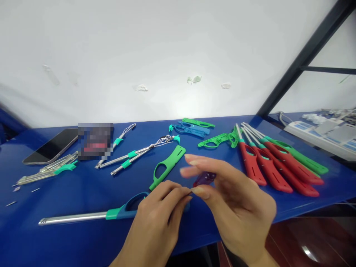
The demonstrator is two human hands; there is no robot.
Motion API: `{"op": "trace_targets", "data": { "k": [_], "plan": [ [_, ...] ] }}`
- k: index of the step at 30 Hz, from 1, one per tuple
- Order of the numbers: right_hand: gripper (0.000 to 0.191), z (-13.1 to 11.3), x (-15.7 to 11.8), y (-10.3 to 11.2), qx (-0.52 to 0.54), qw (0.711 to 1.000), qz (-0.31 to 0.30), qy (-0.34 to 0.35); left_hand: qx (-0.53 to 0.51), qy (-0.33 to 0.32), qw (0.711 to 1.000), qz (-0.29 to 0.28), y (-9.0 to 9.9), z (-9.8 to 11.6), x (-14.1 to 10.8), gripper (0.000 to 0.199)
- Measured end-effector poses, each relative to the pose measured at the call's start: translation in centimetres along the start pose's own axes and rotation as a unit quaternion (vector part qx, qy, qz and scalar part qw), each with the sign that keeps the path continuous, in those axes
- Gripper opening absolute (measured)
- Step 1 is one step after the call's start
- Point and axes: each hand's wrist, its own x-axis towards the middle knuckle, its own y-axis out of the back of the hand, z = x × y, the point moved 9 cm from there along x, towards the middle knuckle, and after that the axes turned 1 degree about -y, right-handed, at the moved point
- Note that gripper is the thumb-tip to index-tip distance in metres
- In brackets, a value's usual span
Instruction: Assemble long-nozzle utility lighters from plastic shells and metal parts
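My right hand (236,204) is raised at centre right, holding a small, shiny dark purple-red piece (205,179) between thumb and fingers. Right against its thumb tip, my left hand (158,215) has its fingers pinched together; whatever is in the pinch is hidden or too small to name. Below my left hand lies a long-nosed lighter with a blue handle (125,210) and silver tube (78,219), its far end partly covered by the hand. A green handle shell (169,163) rests on the table just beyond my fingers.
Several red-handled lighters (274,167) lie fanned on the right of the blue table (22,237). Metal tubes with wires (139,151), a phone (52,146) and a blurred-out item (96,141) lie left. Blue shells (191,129) and green shells (217,141) sit near the wall.
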Motion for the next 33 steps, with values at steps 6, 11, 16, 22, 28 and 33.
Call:
{"op": "trace_targets", "data": {
  "k": [6,11,16,22,28,33],
  "plan": [
    [0.050,0.3,-0.2,-0.3,0.028,0.999,-0.029,-0.031,-0.013,0.020,1.000,-0.017,-0.3,-0.7,-0.1,0.023],
    [0.047,0.5,-0.2,-0.1,0.037,0.998,-0.023,-0.052,-0.034,0.051,0.998,-0.035,-0.4,-0.9,-0.4,0.027],
    [0.044,0.3,0.1,0.2,0.040,0.999,0.001,-0.014,-0.009,0.073,0.994,-0.077,-0.9,-0.7,-0.8,0.034],
    [0.038,0.5,0.1,0.5,-0.022,0.999,-0.007,-0.031,0.044,0.070,0.991,-0.102,-1.4,-0.6,-1.4,0.043],
    [0.033,0.6,-0.1,0.7,0.039,0.998,0.012,-0.057,0.039,0.076,0.992,-0.094,-1.5,-1.1,-1.4,0.030],
    [0.035,0.6,-0.2,0.8,0.026,0.998,0.041,-0.030,0.006,0.109,0.987,-0.118,-1.7,-1.4,-1.3,0.017]
  ]
}}
